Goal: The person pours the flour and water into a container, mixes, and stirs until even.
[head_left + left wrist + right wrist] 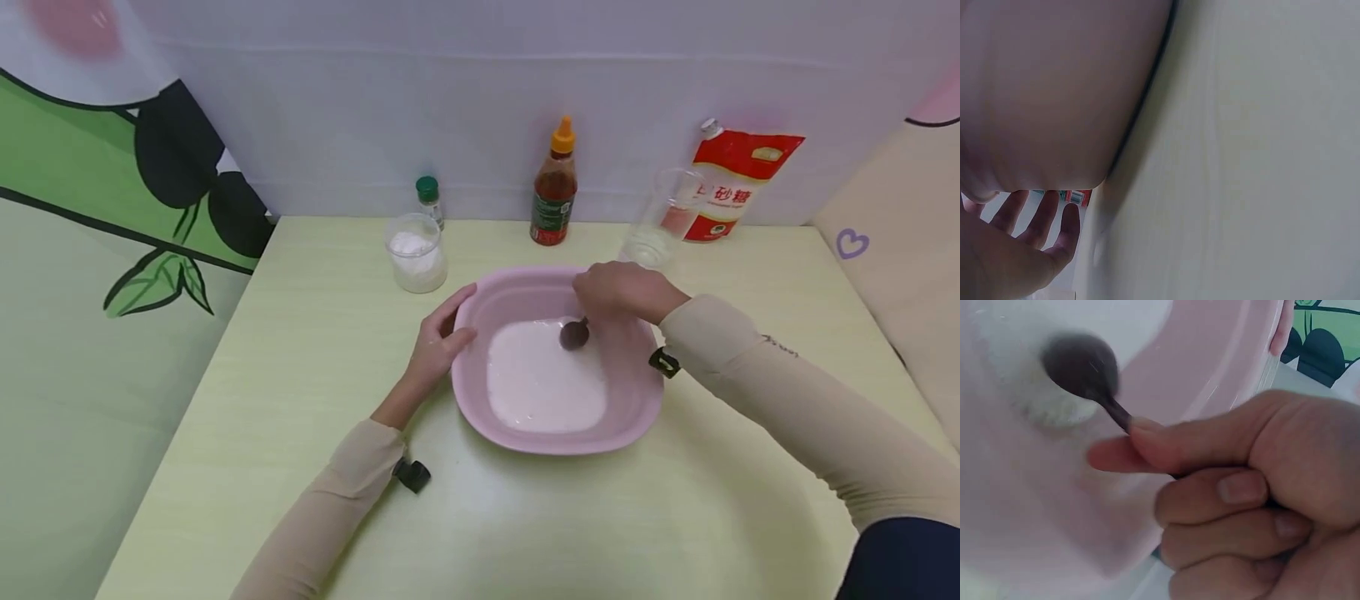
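A pink plastic basin (558,442) stands on the table with a milky white liquid (543,383) in its bottom. My left hand (437,337) holds the basin's left rim, thumb over the edge; the left wrist view shows its fingers (1041,219) against the outer wall. In my right hand (626,290) is a dark spoon (1082,365), its handle pinched between thumb and forefinger while the other fingers curl in. The spoon's bowl is inside the basin, toward the back right, over the liquid. Whether it touches the liquid is hard to tell.
Behind the basin stand a clear cup of white powder (417,254), a small green-capped jar (428,198) and a sauce bottle (553,196) with an orange tip. A clear cup (648,237) and a red-and-white sugar pouch (731,187) are at the back right, near the cloth wall.
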Action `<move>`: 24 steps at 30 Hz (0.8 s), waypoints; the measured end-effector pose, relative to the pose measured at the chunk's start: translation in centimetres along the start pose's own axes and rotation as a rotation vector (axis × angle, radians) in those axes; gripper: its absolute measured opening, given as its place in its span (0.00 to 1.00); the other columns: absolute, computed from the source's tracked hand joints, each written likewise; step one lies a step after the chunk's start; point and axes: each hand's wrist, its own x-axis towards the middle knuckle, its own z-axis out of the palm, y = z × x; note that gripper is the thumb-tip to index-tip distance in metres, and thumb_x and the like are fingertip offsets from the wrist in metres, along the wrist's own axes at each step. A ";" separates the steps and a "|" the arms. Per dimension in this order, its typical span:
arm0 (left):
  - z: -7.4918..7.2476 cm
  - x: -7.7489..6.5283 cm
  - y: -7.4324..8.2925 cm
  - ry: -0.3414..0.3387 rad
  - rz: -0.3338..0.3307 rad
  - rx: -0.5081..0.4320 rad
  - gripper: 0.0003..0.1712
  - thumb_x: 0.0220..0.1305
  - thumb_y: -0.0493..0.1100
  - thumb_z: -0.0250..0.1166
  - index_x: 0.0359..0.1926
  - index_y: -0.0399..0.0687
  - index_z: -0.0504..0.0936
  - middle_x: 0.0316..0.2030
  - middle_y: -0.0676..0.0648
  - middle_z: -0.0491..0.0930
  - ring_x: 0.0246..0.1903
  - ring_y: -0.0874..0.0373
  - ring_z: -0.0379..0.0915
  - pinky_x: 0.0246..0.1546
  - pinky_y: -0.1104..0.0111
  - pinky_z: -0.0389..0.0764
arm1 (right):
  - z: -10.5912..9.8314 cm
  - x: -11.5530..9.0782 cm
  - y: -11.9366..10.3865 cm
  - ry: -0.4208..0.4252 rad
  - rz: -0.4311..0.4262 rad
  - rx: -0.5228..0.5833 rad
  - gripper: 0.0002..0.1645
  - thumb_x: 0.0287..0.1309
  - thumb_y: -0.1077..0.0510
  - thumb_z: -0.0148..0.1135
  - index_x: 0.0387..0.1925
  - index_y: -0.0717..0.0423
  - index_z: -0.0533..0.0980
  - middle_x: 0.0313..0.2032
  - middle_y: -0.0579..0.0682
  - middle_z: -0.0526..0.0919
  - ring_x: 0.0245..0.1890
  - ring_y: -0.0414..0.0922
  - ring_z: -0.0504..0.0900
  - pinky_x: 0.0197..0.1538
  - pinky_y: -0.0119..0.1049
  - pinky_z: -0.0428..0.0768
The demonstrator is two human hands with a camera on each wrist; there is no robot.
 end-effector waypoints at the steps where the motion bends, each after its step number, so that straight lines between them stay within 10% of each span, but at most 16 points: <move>1: 0.0 0.0 0.0 -0.001 0.002 -0.002 0.36 0.60 0.27 0.56 0.71 0.36 0.66 0.71 0.35 0.66 0.62 0.43 0.69 0.55 0.79 0.78 | 0.0 0.5 -0.5 0.015 -0.029 -0.031 0.10 0.64 0.57 0.50 0.40 0.58 0.75 0.37 0.56 0.78 0.37 0.53 0.76 0.35 0.41 0.74; 16: 0.0 -0.1 -0.3 0.007 0.015 -0.018 0.38 0.58 0.27 0.56 0.72 0.37 0.65 0.71 0.34 0.66 0.63 0.39 0.69 0.60 0.68 0.81 | 1.7 2.0 -8.2 -0.089 -0.391 -0.439 0.09 0.65 0.62 0.54 0.42 0.59 0.79 0.25 0.46 0.70 0.29 0.43 0.69 0.35 0.32 0.70; 24: -0.5 -0.4 -0.4 0.027 -0.013 -0.003 0.37 0.59 0.27 0.56 0.72 0.37 0.65 0.71 0.35 0.66 0.59 0.43 0.70 0.52 0.78 0.81 | 4.1 -0.7 -7.4 -0.202 -0.305 -0.372 0.08 0.60 0.62 0.59 0.26 0.52 0.71 0.22 0.46 0.71 0.24 0.42 0.69 0.25 0.33 0.70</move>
